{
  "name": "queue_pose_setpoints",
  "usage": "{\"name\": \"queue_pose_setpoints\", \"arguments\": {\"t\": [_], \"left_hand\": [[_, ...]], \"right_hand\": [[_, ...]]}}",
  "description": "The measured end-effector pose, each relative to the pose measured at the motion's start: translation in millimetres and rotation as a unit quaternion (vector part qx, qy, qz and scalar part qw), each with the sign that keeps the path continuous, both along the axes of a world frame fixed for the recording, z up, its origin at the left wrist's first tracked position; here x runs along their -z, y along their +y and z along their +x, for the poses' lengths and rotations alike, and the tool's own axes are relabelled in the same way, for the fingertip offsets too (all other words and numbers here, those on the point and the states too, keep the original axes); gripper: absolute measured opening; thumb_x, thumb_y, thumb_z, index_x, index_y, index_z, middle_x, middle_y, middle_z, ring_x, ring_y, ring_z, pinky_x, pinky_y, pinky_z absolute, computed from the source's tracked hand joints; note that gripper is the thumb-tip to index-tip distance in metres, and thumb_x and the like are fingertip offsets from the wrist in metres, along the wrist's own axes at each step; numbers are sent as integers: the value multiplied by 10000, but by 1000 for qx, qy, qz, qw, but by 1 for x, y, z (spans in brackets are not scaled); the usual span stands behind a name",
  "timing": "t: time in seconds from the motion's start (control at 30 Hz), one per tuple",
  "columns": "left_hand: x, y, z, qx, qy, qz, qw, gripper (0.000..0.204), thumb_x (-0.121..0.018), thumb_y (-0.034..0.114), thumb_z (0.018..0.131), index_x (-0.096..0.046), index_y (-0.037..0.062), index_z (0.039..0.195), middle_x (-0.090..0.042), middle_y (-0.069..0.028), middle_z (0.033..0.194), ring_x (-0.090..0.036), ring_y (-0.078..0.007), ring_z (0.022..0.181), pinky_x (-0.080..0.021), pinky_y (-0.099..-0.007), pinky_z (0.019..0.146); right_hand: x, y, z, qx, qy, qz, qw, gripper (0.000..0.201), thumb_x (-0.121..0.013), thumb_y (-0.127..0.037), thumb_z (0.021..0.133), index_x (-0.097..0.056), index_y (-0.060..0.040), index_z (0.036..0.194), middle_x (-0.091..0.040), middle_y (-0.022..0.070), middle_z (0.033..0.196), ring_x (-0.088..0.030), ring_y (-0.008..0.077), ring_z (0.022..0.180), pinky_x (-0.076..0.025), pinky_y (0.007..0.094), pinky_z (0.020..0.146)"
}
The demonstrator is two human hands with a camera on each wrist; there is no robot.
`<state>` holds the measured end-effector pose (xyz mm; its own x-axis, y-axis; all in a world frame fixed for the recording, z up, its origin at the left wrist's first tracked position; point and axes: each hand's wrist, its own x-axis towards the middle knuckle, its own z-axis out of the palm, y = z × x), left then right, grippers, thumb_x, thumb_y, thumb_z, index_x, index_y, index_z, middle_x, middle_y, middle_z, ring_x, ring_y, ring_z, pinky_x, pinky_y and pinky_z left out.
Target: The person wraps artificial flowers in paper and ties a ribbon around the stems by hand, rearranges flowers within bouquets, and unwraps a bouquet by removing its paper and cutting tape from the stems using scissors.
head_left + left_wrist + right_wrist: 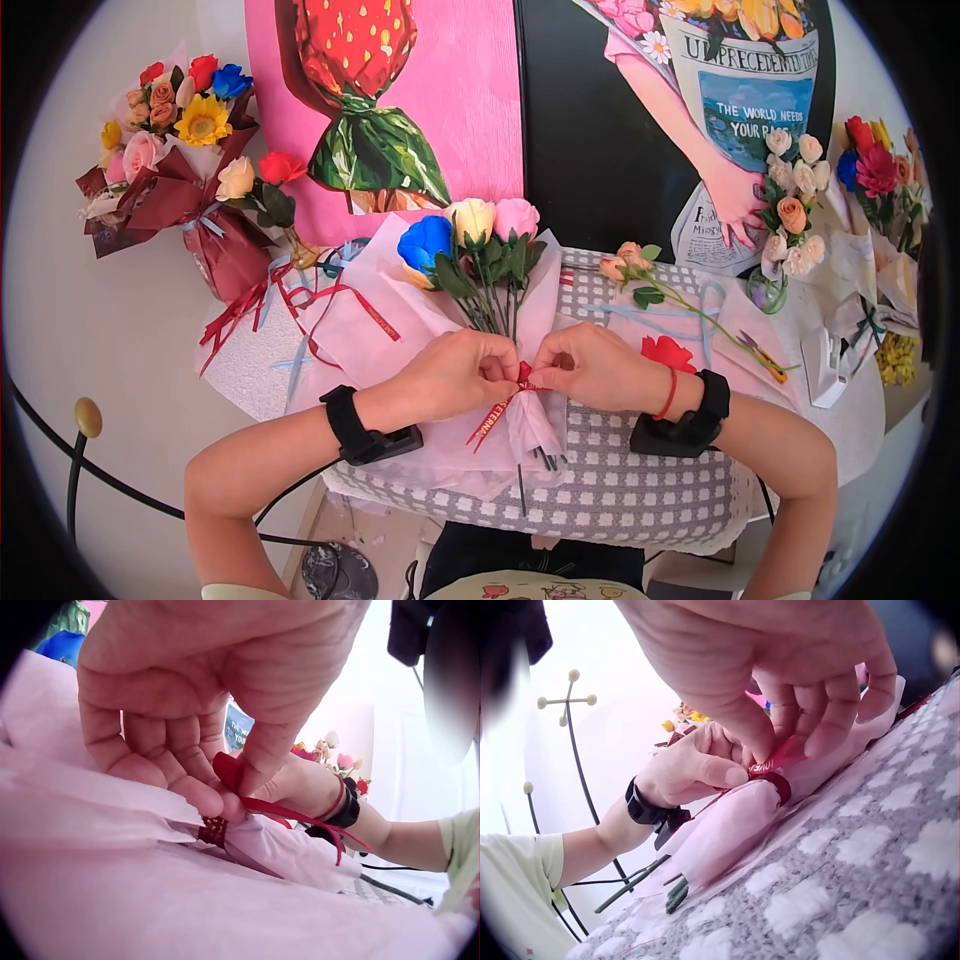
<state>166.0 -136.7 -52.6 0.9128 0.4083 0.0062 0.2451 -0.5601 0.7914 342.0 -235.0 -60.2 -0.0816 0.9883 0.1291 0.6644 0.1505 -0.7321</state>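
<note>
A small bouquet of artificial roses lies on pink wrapping paper (350,310), with a blue rose (425,243), a cream rose (472,220) and a pink rose (516,217) at its top. Red ribbon (487,425) circles the gathered waist of the paper; lettering runs along its hanging tail. My left hand (462,372) pinches the ribbon at the knot between thumb and forefinger, a red loop (229,771) showing there. From the other side my right hand (592,365) pinches lettered ribbon (781,756) close by. Dark green stem ends (676,894) poke out below the wrap.
A checked cloth (640,470) covers the table under the bouquet. Loose red ribbons (285,300) lie at left, near a dark-red wrapped bouquet (200,220). On the right are a long-stemmed rose (630,262), scissors (762,355), a white dispenser (826,368) and a glass vase (767,292).
</note>
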Motion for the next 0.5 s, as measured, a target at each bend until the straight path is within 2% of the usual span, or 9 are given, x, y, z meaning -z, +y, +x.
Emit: {"name": "queue_pose_setpoints", "arguments": {"t": [0.07, 0.23, 0.5], "left_hand": [[0, 0, 0, 0, -1, 0, 1000, 87, -642, 69, 724, -585, 11, 756, -621, -79, 651, -588, -137, 588, -443, -273, 564], [0, 0, 0, 3, 2, -2, 1000, 90, -644, 73, 721, -581, 15, 750, -626, -78, 654, -591, -137, 591, -442, -273, 566], [0, 0, -1, 6, -7, -8, 1000, 87, -640, 70, 729, -581, 11, 754, -627, -71, 658, -587, -126, 594, -442, -268, 566]], "right_hand": [[-1, 0, -1, -3, 9, -6, 1000, 149, -623, -174, 753, -628, -25, 746, -623, 126, 690, -608, 255, 642, -457, 353, 592], [-8, -5, -4, -13, -84, 18, 996, 105, -557, -133, 784, -563, -30, 771, -603, 143, 712, -590, 314, 693, -439, 388, 618], [-8, -6, 1, -26, -82, 14, 996, 107, -555, -138, 786, -563, -32, 795, -604, 137, 715, -592, 312, 697, -441, 390, 621]]}}
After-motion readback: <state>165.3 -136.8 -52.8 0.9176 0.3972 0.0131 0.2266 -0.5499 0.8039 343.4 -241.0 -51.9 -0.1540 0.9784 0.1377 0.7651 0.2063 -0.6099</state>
